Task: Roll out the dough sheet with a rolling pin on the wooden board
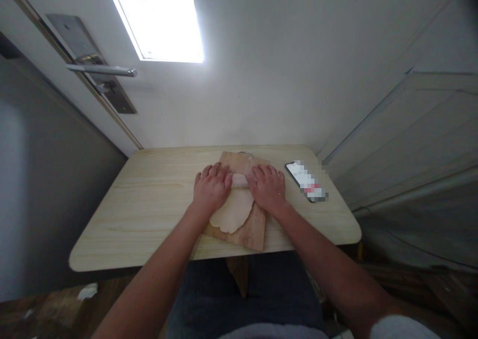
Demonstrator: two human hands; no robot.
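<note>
A flattened sheet of pale dough (233, 210) with a wavy edge lies on a wooden cutting board (256, 233). Across its far part rests a short rolling pin (239, 180), whose middle shows between my hands. My left hand (212, 185) is closed over the pin's left end, with the fingers curving over the far side. My right hand (267, 185) grips the right end the same way. Both hands cover the ends of the pin, so these are hidden. The board sits at an angle, with a metal handle (246, 154) at its far edge.
The board lies on a light wood-grain table (149, 199) with rounded corners. To the right is a phone (306, 181) with its screen lit and partly pixelated. A white door (242, 100) with a lever handle (102, 70) and bright window stands behind the table.
</note>
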